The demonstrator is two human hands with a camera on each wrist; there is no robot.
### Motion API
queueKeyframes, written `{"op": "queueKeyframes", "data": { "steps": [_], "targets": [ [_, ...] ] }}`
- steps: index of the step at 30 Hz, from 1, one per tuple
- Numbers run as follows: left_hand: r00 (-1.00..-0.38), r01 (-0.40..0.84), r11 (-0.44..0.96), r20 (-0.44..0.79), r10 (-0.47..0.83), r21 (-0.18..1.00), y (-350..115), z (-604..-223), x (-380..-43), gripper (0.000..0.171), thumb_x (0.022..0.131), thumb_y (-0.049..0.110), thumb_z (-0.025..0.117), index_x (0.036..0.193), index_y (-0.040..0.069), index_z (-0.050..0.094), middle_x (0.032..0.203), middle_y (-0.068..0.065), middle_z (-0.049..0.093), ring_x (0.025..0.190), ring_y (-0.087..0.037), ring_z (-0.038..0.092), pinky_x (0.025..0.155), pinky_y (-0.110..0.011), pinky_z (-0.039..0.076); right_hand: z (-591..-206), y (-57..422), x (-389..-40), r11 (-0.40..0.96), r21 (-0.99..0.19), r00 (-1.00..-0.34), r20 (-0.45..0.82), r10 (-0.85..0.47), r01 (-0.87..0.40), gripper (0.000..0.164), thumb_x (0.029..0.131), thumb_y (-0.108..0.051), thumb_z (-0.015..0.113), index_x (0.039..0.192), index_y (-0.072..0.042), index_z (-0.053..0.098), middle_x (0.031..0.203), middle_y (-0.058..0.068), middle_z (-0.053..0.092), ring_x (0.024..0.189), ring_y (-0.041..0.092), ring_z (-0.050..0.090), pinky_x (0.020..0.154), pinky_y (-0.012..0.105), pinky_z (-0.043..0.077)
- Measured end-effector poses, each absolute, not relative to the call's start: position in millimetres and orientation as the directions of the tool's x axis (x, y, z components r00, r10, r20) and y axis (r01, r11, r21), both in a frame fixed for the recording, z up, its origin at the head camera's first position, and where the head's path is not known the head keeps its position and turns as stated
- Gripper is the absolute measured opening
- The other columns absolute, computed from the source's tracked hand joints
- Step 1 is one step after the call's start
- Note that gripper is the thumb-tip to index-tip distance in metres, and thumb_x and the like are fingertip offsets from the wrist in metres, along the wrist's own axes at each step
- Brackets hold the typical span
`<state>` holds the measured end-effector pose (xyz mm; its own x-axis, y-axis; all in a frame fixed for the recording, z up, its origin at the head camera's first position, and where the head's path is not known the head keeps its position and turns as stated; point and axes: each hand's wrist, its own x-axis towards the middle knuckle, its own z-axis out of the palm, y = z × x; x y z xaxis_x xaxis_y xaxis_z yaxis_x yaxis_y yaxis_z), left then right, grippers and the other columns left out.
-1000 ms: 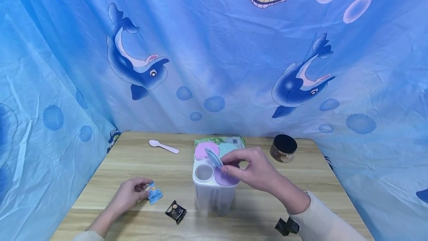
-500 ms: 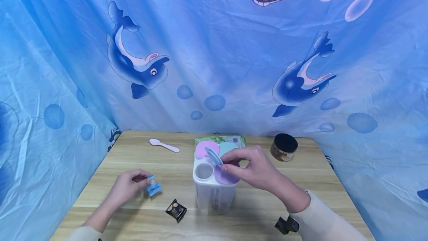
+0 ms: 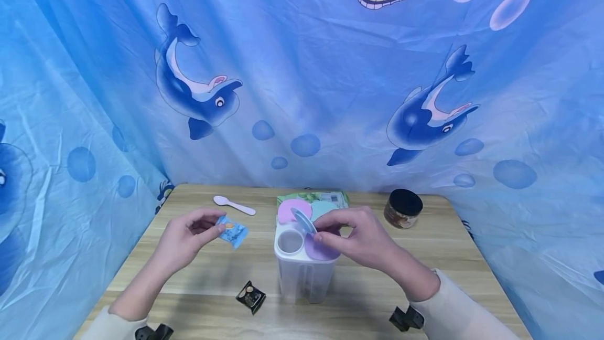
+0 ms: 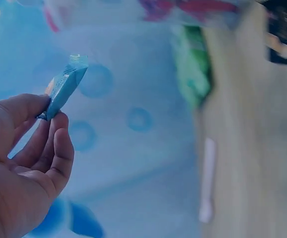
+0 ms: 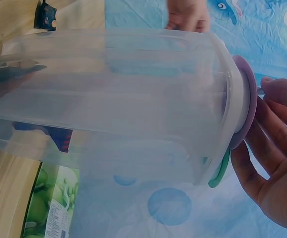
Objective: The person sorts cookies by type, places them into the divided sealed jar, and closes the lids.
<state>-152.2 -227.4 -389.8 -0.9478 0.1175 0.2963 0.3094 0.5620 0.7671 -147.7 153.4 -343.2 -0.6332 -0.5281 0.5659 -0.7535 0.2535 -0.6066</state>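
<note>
My left hand pinches a small blue candy packet by one end, raised over the table left of the container. In the left wrist view the packet sits between thumb and fingertips. With my right hand I hold a light-blue round lid tilted up beside an uncovered round opening. That opening is in the white top of a clear plastic storage container. Pink, mint and purple lids cover the other openings. In the right wrist view, packets show dimly inside the container.
A black packet lies on the table in front of the container. Behind it is a green package. A white spoon lies at the back left, and a black-lidded jar stands at the back right.
My left hand has lifted the blue candy packet off the table and moved it up, away from me and slightly right. My right hand keeps the light-blue lid tilted in place.
</note>
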Motion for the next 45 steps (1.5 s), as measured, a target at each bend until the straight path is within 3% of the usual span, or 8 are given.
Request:
{"op": "queueKeyframes", "data": {
  "steps": [7, 15, 26, 31, 39, 45],
  "targets": [
    [-0.926, 0.377, 0.455, 0.344, 0.158, 0.806, -192.3, -350.2, -140.0, 0.022, 0.091, 0.022, 0.08, 0.112, 0.017, 0.074, 0.093, -0.002, 0.074, 0.08, -0.013, 0.07, 0.067, -0.028, 0.059, -345.0, 155.4, -147.0, 0.251, -0.601, -0.628, 0.573, -0.526, -0.759, 0.015, 0.087, -0.01, 0.082, 0.102, -0.014, 0.08, 0.091, -0.005, 0.079, 0.078, 0.006, 0.072, 0.068, 0.027, 0.06],
    [-0.878, 0.475, 0.321, 0.416, 0.238, 0.819, -160.4, -337.1, -137.1, 0.022, 0.089, 0.011, 0.081, 0.109, 0.015, 0.072, 0.089, -0.002, 0.073, 0.075, -0.017, 0.069, 0.065, -0.029, 0.059, -345.2, 155.3, -148.4, 0.259, -0.597, -0.629, 0.572, -0.526, -0.759, 0.015, 0.088, -0.01, 0.082, 0.102, -0.014, 0.08, 0.091, -0.005, 0.079, 0.078, 0.006, 0.072, 0.068, 0.026, 0.06],
    [-0.822, 0.563, 0.391, 0.442, 0.359, 0.728, -130.8, -344.8, -140.0, 0.022, 0.087, 0.009, 0.082, 0.103, 0.023, 0.076, 0.089, 0.011, 0.073, 0.074, -0.009, 0.066, 0.066, -0.027, 0.057, -346.4, 155.9, -149.9, 0.258, -0.6, -0.631, 0.568, -0.528, -0.757, 0.015, 0.089, -0.011, 0.08, 0.103, -0.014, 0.08, 0.091, -0.002, 0.079, 0.078, 0.006, 0.072, 0.067, 0.027, 0.06],
    [-0.775, 0.628, 0.404, 0.487, 0.402, 0.665, -122.4, -346.4, -138.3, 0.022, 0.086, 0.006, 0.08, 0.102, 0.022, 0.077, 0.089, 0.008, 0.073, 0.075, -0.006, 0.063, 0.066, -0.025, 0.056, -346.1, 155.8, -149.7, 0.257, -0.594, -0.623, 0.567, -0.538, -0.762, 0.013, 0.091, -0.014, 0.08, 0.103, -0.016, 0.08, 0.092, -0.007, 0.079, 0.078, 0.005, 0.072, 0.068, 0.025, 0.06],
    [-0.781, 0.623, 0.458, 0.463, 0.419, 0.635, -117.1, -346.7, -137.7, 0.023, 0.086, 0.004, 0.078, 0.1, 0.022, 0.078, 0.089, 0.012, 0.071, 0.074, -0.003, 0.061, 0.066, -0.024, 0.055, -345.7, 154.4, -150.5, 0.254, -0.582, -0.613, 0.577, -0.539, -0.772, 0.012, 0.091, -0.015, 0.08, 0.103, -0.016, 0.08, 0.092, -0.007, 0.078, 0.077, 0.004, 0.072, 0.068, 0.025, 0.06],
    [-0.752, 0.658, 0.516, 0.43, 0.501, 0.549, -109.9, -346.2, -137.8, 0.017, 0.089, 0.012, 0.079, 0.099, 0.024, 0.079, 0.093, 0.014, 0.071, 0.076, 0.0, 0.058, 0.068, -0.024, 0.053, -345.3, 153.9, -149.8, 0.258, -0.583, -0.616, 0.579, -0.534, -0.771, 0.012, 0.09, -0.015, 0.08, 0.102, -0.018, 0.08, 0.09, -0.009, 0.078, 0.076, 0.004, 0.071, 0.067, 0.025, 0.06]
  ]
}}
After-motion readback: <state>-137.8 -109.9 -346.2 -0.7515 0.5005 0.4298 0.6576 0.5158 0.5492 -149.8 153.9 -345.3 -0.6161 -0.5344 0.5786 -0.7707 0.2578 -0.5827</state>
